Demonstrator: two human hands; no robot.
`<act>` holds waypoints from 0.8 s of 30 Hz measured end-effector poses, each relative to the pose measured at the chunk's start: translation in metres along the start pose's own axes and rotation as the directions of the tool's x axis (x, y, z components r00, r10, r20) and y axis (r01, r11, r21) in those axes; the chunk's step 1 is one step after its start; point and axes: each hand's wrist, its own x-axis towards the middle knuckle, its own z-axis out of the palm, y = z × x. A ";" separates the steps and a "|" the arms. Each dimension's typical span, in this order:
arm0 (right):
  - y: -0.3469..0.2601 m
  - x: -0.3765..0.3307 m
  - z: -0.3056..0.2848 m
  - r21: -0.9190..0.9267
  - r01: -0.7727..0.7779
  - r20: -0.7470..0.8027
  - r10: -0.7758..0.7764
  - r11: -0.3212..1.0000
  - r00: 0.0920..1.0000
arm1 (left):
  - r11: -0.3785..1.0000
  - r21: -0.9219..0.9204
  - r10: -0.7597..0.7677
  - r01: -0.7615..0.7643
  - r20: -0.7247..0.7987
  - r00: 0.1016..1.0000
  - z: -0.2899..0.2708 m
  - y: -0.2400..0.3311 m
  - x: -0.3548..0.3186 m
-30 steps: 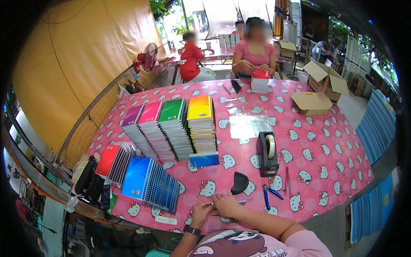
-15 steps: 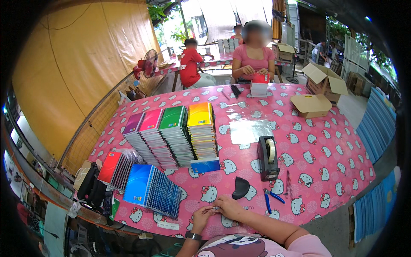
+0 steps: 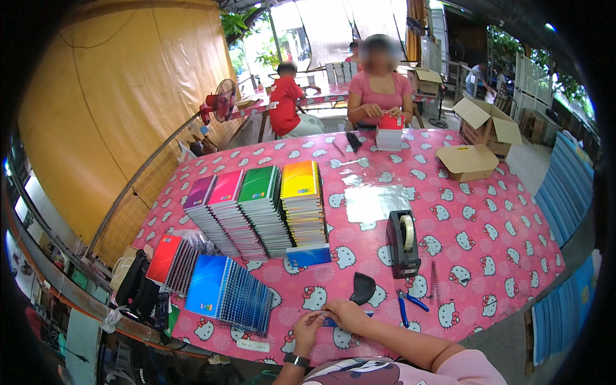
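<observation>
My left hand and my right hand meet low over the table near its front edge, fingers pinched together at the tips. Bits of a blue thing show beside and under the right hand; its kind is mostly hidden. Just beyond the right hand lies a black curved piece. Blue-handled pliers rest to its right, and a loose dark spiral wire lies past them. Left of my hands stands a stack of blue spiral notebooks.
Red notebooks and tall purple, pink, green and yellow notebook stacks fill the left. A small blue notebook lies before them. A tape dispenser, clear plastic sheets and cardboard boxes are further right. A co-worker sits opposite.
The view has shifted slightly. My hands stay together, and more of the blue thing now shows by the right hand. Nothing else on the table has visibly moved.
</observation>
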 end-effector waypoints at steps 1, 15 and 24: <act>-0.002 0.000 -0.002 -0.001 -0.006 0.007 0.006 1.000 1.000 | 1.000 -0.005 -0.008 0.008 -0.001 1.000 0.000 0.003 0.000; -0.017 0.015 -0.009 0.057 0.014 0.026 -0.016 0.998 1.000 | 0.990 0.089 0.112 -0.108 -0.041 0.993 -0.001 0.023 -0.011; -0.030 0.007 -0.007 0.045 0.032 0.003 -0.032 0.998 0.999 | 0.985 0.062 0.168 -0.163 -0.084 0.982 0.002 0.030 -0.017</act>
